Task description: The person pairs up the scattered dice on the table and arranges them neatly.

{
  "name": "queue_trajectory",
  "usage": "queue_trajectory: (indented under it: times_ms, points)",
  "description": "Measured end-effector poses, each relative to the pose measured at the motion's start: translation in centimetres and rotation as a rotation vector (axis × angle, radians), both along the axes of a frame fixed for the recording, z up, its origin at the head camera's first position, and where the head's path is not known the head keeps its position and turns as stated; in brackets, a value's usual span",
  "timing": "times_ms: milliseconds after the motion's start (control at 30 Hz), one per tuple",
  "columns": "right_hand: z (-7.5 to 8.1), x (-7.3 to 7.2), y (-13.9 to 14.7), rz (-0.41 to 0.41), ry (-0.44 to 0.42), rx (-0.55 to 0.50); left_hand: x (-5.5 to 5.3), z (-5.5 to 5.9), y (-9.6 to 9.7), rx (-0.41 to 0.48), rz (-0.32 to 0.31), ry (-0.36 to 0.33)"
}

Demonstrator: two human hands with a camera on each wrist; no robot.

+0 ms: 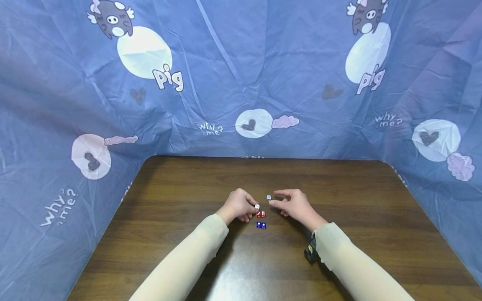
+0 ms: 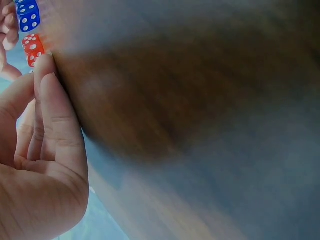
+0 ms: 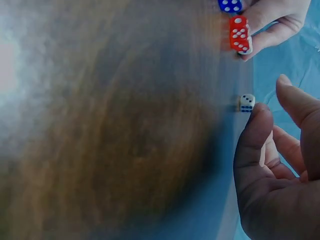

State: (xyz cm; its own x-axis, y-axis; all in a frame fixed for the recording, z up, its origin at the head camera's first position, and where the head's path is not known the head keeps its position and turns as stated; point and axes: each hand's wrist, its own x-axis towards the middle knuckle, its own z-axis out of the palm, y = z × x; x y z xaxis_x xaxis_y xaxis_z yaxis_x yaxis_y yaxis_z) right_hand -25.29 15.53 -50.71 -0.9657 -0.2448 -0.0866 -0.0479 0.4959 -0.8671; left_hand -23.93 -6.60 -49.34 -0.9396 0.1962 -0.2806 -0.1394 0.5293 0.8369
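Observation:
In the head view my left hand (image 1: 239, 205) pinches a white die (image 1: 257, 206) between thumb and forefinger, just behind two red dice (image 1: 263, 214). That white die is mostly hidden by the fingers in the left wrist view. My right hand (image 1: 294, 206) has its thumb and forefinger spread apart beside a second white die (image 1: 269, 197) with blue pips. In the right wrist view this die (image 3: 247, 103) sits on the table close to the thumb tip. Nearer the person, two blue dice (image 1: 261, 225) lie side by side.
The brown wooden table (image 1: 180, 175) carries the dice near its middle. A blue patterned cloth (image 1: 211, 96) hangs behind and along both sides. A black strap with a small device (image 1: 311, 249) is at the right wrist.

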Motion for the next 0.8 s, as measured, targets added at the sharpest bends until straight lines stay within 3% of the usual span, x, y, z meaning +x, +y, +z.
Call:
queue_trajectory:
  times_ms: [400, 800]
  points:
    - [-0.1, -1.8, -0.9, -0.005, 0.004, 0.07, -0.3, -0.3, 0.1, -0.007, 0.0, 0.003]
    - [0.1, -2.1, -1.8, -0.037, -0.04, 0.119, -0.4, -0.4, 0.0, -0.007, 0.001, -0.001]
